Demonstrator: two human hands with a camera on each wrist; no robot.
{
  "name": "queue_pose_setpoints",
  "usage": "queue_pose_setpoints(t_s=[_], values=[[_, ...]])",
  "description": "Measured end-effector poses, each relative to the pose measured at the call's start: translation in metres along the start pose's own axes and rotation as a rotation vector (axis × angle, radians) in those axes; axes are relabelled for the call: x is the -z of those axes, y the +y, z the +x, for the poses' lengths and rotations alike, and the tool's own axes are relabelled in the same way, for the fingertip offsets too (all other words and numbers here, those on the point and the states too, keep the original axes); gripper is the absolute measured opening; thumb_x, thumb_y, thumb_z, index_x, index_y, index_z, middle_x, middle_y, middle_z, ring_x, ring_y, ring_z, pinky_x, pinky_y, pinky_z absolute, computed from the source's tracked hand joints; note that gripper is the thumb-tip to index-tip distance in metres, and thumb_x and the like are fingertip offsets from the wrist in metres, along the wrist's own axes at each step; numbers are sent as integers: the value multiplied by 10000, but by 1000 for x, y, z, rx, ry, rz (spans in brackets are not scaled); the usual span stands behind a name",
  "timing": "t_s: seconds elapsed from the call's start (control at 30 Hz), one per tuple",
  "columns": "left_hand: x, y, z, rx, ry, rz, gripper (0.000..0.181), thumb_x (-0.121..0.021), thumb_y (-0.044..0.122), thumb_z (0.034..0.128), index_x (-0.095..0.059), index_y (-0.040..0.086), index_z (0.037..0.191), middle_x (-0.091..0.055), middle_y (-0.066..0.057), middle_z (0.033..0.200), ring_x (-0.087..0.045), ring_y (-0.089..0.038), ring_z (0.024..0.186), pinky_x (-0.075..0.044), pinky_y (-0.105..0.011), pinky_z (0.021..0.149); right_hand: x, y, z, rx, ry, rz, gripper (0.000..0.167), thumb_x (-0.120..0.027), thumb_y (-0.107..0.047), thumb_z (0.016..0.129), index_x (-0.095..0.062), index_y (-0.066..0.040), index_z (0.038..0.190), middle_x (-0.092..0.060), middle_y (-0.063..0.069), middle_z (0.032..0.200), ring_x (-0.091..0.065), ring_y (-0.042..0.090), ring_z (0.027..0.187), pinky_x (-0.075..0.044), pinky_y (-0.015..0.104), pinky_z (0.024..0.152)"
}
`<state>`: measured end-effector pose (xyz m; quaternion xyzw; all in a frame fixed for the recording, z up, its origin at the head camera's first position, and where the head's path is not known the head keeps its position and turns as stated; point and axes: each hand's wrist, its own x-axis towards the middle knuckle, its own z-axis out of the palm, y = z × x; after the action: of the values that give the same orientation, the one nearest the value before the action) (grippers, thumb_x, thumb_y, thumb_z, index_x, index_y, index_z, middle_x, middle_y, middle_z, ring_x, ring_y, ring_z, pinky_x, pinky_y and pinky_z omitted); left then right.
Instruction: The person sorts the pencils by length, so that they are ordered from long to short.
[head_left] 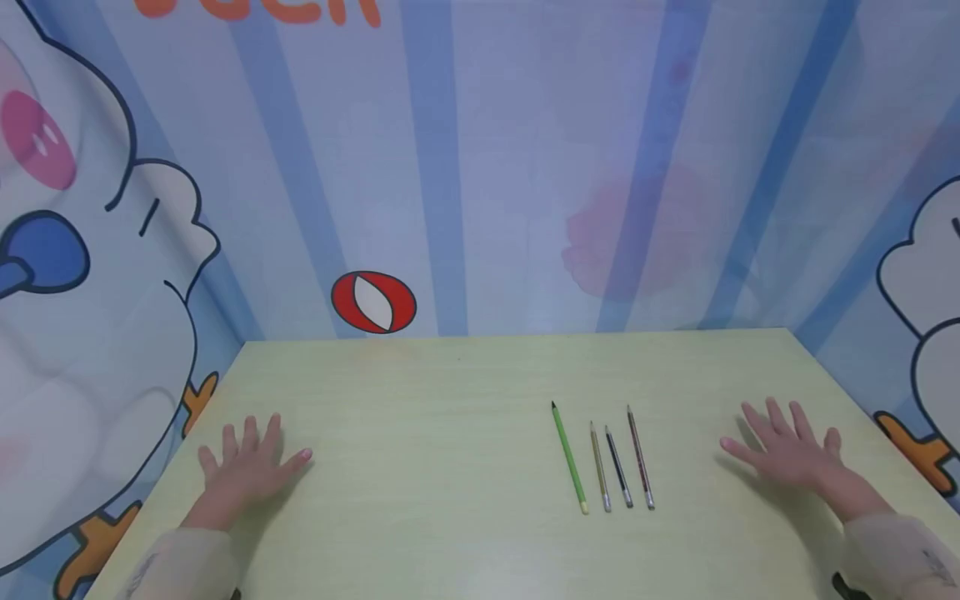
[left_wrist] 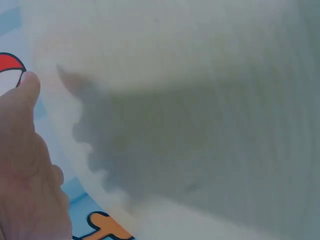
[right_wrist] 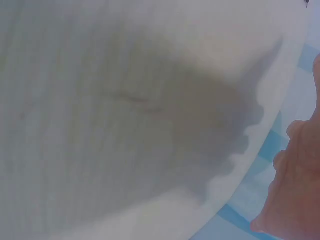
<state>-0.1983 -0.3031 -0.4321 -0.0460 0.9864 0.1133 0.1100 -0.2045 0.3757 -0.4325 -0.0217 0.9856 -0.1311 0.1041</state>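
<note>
Soft shadows (left_wrist: 160, 135), hazy wrist views.

Your head camera looked forward and down over the counter (head_left: 420, 467), far enough back to take in your left fingers (head_left: 251, 433), your right fingers (head_left: 779, 421), the four pencils (head_left: 569, 458) between them and the backdrop (head_left: 495, 167) beyond. Your left wrist camera faced the counter from close up, so that bare surface filled most of its frame, with your left fingers and the backdrop along its left side. Your right wrist camera sat similarly near, with your right fingers and the backdrop at its right side. Your head and left wrist views shared the printed red-and-white ball (head_left: 373, 302); all three shared counter and backdrop.
</note>
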Motion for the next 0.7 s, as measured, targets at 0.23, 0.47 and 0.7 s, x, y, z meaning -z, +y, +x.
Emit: queue_pose_setpoints(t_s=[0.23,0.47,0.7], values=[[9,35,10,-65,107,14,956,-375,691,772,-86,37,1407,8,-327,1411,97,-518,1264,147,-689,897,10,-15,8,30,28,-17,929,-382,-673,786,-18,-98,1419,96,295,1420,218,493,1242,111,749,803],[12,87,17,-170,178,26,889,-447,621,785,-141,68,1410,-128,-261,1432,-96,-466,1287,-34,-674,962,18,-43,9,136,62,20,1014,-579,-583,722,-12,-117,1422,53,301,1424,42,561,1241,-79,771,785],[10,147,11,-249,128,-227,720,-583,375,815,-258,71,1380,-383,-161,1361,-386,-330,1220,-339,-518,952,28,-69,11,251,47,253,1011,-656,-389,751,22,-30,1410,-39,307,1425,-169,524,1237,-257,625,910]])
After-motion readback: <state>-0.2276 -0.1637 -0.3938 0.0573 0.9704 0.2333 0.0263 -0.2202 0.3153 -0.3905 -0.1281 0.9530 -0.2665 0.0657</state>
